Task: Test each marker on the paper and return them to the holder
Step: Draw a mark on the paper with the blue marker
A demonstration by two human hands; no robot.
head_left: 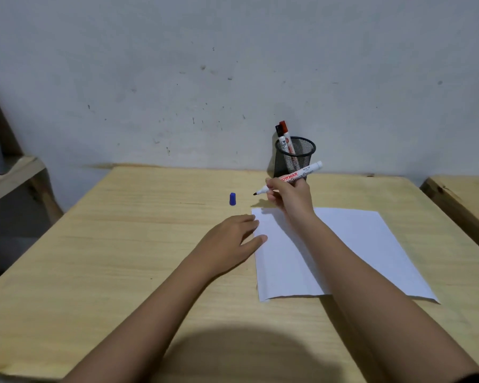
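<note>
Marker [293, 179] uncapped, gripped in right hand [289, 197], tip raised past far corner of paper [343, 244]. Left hand [233, 239] flat, fingers spread, pinning sheet's near-left edge. Blue cap [232, 199] upright on tabletop [122, 244]. Two markers wait in holder [295, 156]. Step: testing first; next, lower tip onto paper.

Right hand [289, 197] grips uncapped marker [302, 174] — paper [343, 244] below.

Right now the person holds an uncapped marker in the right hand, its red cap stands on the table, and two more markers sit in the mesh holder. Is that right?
Nearly. The head view shows the cap on the table is blue, not red. The right hand does hold the uncapped marker, and two more markers sit in the mesh holder.
</note>
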